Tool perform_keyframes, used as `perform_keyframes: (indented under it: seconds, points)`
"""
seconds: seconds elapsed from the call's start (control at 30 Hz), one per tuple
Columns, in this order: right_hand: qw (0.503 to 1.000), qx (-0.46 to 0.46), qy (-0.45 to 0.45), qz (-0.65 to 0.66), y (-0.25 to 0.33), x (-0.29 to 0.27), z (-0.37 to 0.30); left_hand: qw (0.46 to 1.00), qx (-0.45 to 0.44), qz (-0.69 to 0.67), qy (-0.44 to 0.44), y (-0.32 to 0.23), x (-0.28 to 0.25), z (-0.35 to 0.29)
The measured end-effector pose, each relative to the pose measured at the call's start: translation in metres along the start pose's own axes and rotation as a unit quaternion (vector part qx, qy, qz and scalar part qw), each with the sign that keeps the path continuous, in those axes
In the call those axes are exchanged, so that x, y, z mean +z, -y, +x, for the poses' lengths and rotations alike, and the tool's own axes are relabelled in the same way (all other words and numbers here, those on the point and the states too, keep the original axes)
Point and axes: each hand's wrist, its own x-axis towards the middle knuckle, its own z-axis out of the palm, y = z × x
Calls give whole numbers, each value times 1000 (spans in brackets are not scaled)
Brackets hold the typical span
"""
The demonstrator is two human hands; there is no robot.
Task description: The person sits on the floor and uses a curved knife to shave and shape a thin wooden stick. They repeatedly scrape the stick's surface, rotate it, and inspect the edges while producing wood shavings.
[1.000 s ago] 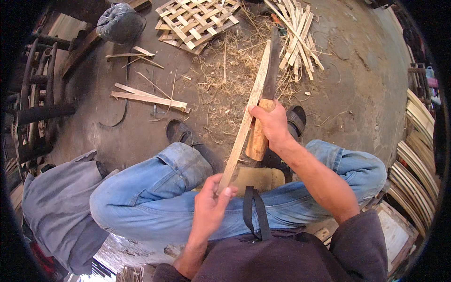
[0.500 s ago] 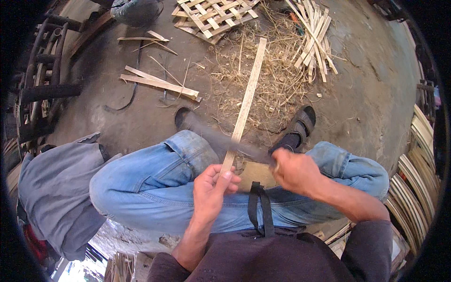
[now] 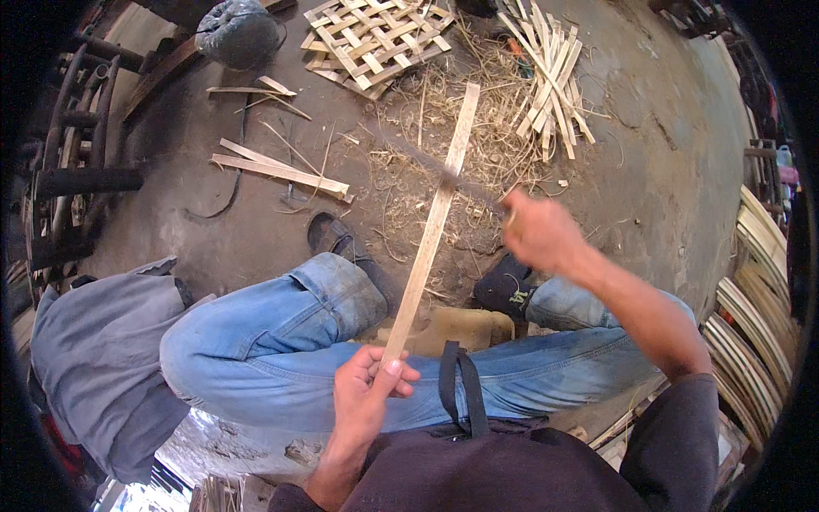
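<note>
A long, flat, pale strip, which looks like bamboo, slants up and away from my lap. Its near end is pinched between the thumb and fingers of my left hand, low over my thigh. My right hand is closed round the handle of a knife, most of the handle being hidden in the fist. The long dark blade is smeared by motion and crosses the strip partway along its far half. A tan block shows between my legs, below the strip.
Curly shavings litter the floor ahead. Beyond lie woven strip panels, and a pile of cut strips at right. Loose strips lie left. Grey cloth hangs near my left knee; curved strips are stacked far right.
My right hand and the knife have moved away from me along the strip, from near my left hand to its far half. My left hand has shifted slightly nearer and left.
</note>
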Motion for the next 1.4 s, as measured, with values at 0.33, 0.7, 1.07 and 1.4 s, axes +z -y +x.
perform_keyframes:
  seconds: [0.33, 0.7, 1.07, 1.4]
  points:
    - [920, 181, -209, 278, -61, -4, 55, 999, -40, 13, 16, 0, -2, -5]
    - [711, 197, -180, 651, 40, 20, 50, 997, 57, 52, 2, 6, 17, 6]
    - [977, -155, -130, -69, 14, 2, -24, 998, 12, -30, 48, 3, 3, 30]
    - [972, -185, -121, -82, 25, -6, -35, 995, 57, 59, 57, 0, 4, 27]
